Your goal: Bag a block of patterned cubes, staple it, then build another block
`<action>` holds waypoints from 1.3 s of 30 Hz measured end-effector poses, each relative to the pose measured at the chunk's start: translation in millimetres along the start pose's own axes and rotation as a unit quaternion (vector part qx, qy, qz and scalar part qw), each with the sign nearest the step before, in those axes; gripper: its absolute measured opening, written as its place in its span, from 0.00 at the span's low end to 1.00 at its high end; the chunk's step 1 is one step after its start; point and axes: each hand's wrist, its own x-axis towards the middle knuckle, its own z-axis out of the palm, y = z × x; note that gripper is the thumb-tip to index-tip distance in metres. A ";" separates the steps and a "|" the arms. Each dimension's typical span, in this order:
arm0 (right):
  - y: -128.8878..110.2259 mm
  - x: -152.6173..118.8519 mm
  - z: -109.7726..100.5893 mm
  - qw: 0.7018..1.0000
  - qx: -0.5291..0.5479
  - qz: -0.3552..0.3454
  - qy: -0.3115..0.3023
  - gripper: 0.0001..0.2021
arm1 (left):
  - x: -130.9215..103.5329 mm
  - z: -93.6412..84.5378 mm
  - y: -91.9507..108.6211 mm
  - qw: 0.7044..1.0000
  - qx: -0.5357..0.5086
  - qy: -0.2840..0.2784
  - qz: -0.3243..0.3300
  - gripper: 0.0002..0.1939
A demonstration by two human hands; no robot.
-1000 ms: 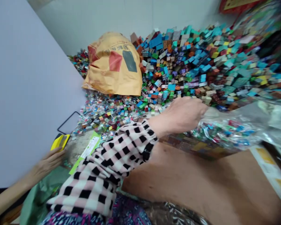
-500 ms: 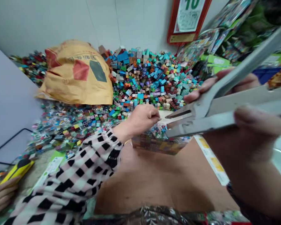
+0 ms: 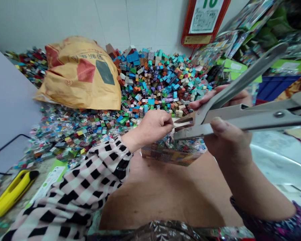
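Note:
My left hand (image 3: 155,129), in a checkered sleeve, is closed in a pinch at the top of a clear plastic bag (image 3: 170,157) with colourful contents and printing. The bag stands upright on the brown board (image 3: 165,194). In my right hand (image 3: 229,142) is a long grey metal plier stapler (image 3: 256,117); my thumb lies on its near side and my fingers reach round behind it. Its handles are spread apart. The narrow jaws are right beside my left fingertips, at the bag's top edge. Whether they touch the bag cannot be told.
Behind the board, a large heap of small coloured blocks (image 3: 153,80) leans against the wall. A yellow sack (image 3: 80,77) lies on it at left. Packed bags (image 3: 235,43) and a blue bin (image 3: 276,87) are at right. A yellow tool with a black end (image 3: 12,192) lies at lower left.
My right hand and the stapler have moved left and slightly up, bringing the jaws closer to my left fingers. Another person's hand has left the yellow tool.

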 end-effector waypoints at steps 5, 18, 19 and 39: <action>-1.7 2.8 3.9 1.000 0.002 0.009 0.021 0.21 | -3.8 0.7 -5.4 0.997 0.023 0.013 0.071 0.08; 7.5 1.8 0.9 0.996 -0.008 0.024 -0.082 0.25 | -11.9 7.3 -10.4 0.957 0.188 0.112 0.190 0.11; 8.8 2.3 0.9 0.996 -0.003 0.032 -0.082 0.24 | -12.7 8.3 -10.2 0.958 0.184 0.113 0.190 0.12; 38.9 22.0 10.1 0.963 -0.259 0.066 -0.046 0.24 | -10.7 9.6 -6.6 0.986 0.103 0.090 0.097 0.07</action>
